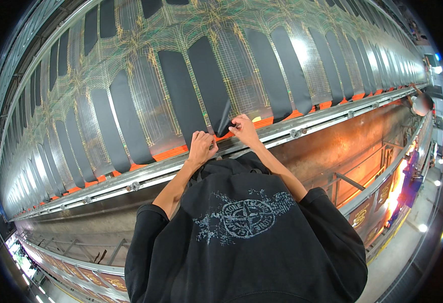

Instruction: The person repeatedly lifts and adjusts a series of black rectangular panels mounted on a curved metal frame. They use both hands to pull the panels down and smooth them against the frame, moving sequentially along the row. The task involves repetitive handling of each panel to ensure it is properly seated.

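Observation:
Over the near edge of a long table, my right hand (pixel 244 130) pinches the lower right corner of a black fabric panel (pixel 206 70). Along that side the panel's edge is lifted and folded back on itself. My left hand (pixel 201 147) is just left of it, by the panel's lower end, with its fingers curled together. Whatever those fingers hold is hidden. Another black fabric panel (pixel 181 96) lies flat to the left, beside my left hand. Thin yellow and green guide lines (pixel 241 76) cover the table's shiny surface around the panels.
Several more black panels (pixel 125 116) lie in rows along the curved table. An orange strip (pixel 168 152) and a metal rail (pixel 277 132) with round fittings (pixel 297 133) edge it. At the far right another person (pixel 421 103) reaches over the table. Behind me runs a second framed table (pixel 368 214).

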Motion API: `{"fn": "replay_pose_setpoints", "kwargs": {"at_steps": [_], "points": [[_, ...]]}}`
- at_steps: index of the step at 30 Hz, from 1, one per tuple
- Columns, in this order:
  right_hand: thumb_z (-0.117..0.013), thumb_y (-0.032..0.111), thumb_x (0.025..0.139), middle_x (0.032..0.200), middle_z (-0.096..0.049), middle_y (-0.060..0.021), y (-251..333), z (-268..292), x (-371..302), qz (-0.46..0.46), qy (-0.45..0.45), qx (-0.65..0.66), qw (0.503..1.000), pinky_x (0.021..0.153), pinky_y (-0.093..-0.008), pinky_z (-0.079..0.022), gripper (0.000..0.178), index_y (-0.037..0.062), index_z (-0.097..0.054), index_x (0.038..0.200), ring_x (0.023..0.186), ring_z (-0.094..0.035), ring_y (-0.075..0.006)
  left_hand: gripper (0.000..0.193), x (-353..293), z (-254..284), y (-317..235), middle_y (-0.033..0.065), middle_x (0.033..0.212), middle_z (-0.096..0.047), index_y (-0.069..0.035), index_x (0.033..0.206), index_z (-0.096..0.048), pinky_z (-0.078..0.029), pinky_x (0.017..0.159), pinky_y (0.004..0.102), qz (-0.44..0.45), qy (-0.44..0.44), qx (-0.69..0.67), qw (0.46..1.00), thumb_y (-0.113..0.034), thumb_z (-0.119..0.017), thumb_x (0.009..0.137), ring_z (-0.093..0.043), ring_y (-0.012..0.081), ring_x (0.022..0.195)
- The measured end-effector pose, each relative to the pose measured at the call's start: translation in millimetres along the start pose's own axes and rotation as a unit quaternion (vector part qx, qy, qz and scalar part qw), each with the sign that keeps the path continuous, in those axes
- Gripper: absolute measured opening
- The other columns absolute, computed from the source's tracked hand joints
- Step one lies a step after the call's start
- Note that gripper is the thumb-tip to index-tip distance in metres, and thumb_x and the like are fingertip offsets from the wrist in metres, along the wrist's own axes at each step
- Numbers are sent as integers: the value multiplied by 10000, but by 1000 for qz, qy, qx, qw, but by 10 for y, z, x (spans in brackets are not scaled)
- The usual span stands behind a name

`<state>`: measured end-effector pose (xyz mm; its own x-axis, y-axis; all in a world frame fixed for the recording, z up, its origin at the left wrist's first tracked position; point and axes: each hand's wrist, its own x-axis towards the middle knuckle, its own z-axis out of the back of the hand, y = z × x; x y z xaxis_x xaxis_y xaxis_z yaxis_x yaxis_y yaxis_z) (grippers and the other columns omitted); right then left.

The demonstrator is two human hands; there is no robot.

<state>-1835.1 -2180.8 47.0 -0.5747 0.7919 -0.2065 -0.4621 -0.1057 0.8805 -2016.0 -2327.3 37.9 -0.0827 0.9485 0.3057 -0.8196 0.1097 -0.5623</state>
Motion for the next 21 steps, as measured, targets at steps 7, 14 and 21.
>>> {"fn": "replay_pose_setpoints", "kwargs": {"at_steps": [7, 14, 21], "points": [[-718, 173, 897, 756, -688, -130, -129, 216, 26, 51, 88, -161, 982, 677, -365, -535, 213, -27, -645, 910, 752, -722, -216, 138, 18, 25, -3, 79, 812, -610, -65, 810, -623, -434, 923, 442, -23, -3, -19, 1000, -51, -737, 733, -566, 277, 859], [-638, 242, 933, 696, -641, -163, -21, 212, 155, -167, 203, -77, 962, 611, -395, -545, 302, -34, -596, 817, 627, -727, -281, 136, 15, 17, 41, 79, 810, -613, -66, 806, -621, -430, 950, 448, -33, 12, -29, 999, -51, -740, 741, -568, 276, 859], [-737, 260, 867, 961, -693, -172, 154, -40, -223, -28, -20, -422, 906, 711, -493, -570, 294, 34, -652, 1035, 834, -725, -375, 113, -31, -62, 42, 82, 783, -611, -65, 797, -629, -441, 932, 436, -13, -8, -12, 1000, -55, -735, 759, -582, 277, 853]]}}
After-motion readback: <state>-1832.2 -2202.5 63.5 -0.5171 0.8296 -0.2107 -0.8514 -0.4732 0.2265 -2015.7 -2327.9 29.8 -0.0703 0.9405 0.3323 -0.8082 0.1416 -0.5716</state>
